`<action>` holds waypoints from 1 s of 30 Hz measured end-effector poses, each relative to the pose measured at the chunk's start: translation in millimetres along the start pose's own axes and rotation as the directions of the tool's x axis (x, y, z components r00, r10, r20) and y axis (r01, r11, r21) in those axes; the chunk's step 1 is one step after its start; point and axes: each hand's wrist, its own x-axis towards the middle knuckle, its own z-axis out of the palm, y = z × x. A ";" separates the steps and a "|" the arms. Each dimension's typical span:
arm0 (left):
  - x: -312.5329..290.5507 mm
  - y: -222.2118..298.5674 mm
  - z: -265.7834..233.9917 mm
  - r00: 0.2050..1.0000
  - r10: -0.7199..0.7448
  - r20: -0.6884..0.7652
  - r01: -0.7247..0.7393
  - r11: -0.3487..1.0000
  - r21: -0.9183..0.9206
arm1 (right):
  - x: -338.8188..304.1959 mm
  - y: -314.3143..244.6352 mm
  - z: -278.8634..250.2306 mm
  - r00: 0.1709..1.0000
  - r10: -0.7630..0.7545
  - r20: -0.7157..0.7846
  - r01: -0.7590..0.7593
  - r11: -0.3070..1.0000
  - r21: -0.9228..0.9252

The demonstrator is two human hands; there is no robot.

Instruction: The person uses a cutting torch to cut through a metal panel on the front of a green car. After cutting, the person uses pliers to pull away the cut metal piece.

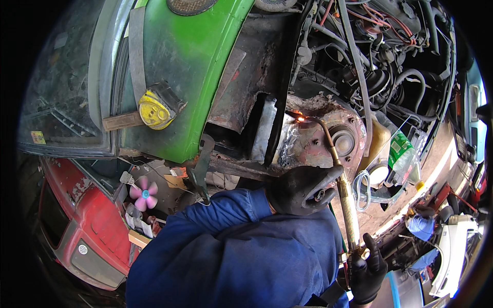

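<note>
My left hand (297,191), in a black glove, is closed, its fingers at the front of a brass welding torch (348,205). The torch slants up and away from me, its thin bent neck reaching a rusty inner wing panel (323,146). An orange glow (300,118) shows at the tip, on the metal's edge. My right hand (368,272), also black-gloved, grips the torch's rear end by the valve knobs, with one finger raised. Left of the tip, a bare grey metal strip (264,131) spans a dark opening. Part of the left hand's grip is hidden.
On the green wing (177,66) lie a yellow tape measure (156,109) and a steel ruler (137,51). A clamp (201,169) holds the wing's edge. The engine (380,72) is at the far right. A plastic bottle (404,154) and coiled wire (363,190) are right of the torch.
</note>
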 end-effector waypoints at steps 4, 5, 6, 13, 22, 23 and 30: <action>0.9 0.5 -0.3 1.000 0.001 -0.009 -0.001 1.000 0.004 | 1.7 1.5 -0.1 1.000 -0.022 0.003 0.022 1.000 -0.021; 0.9 0.5 -0.4 1.000 0.001 -0.014 -0.001 1.000 -0.001 | 2.1 1.3 -0.1 1.000 -0.030 0.002 0.030 0.999 -0.036; 0.9 0.5 -0.4 1.000 0.001 -0.012 -0.001 1.000 0.006 | 2.4 0.6 -0.2 1.000 -0.023 0.006 0.023 0.999 -0.022; 0.3 0.2 -0.9 1.000 0.004 -0.029 -0.004 1.000 0.001 | 4.9 -9.7 5.0 1.000 0.015 0.007 -0.015 0.994 0.112; 7.2 -2.6 -6.0 0.998 0.064 0.006 -0.063 0.992 -0.109 | -6.5 -18.8 6.5 0.992 0.121 -0.021 -0.116 0.978 0.175; 8.5 -2.5 -6.4 0.998 0.063 0.021 -0.060 0.990 -0.127 | -8.5 -19.0 5.4 0.990 0.137 -0.042 -0.128 0.975 0.182; 14.3 -2.5 -6.4 0.995 0.092 0.033 -0.088 0.991 -0.103 | -16.0 -15.8 -3.4 0.991 0.107 -0.075 -0.094 0.983 0.158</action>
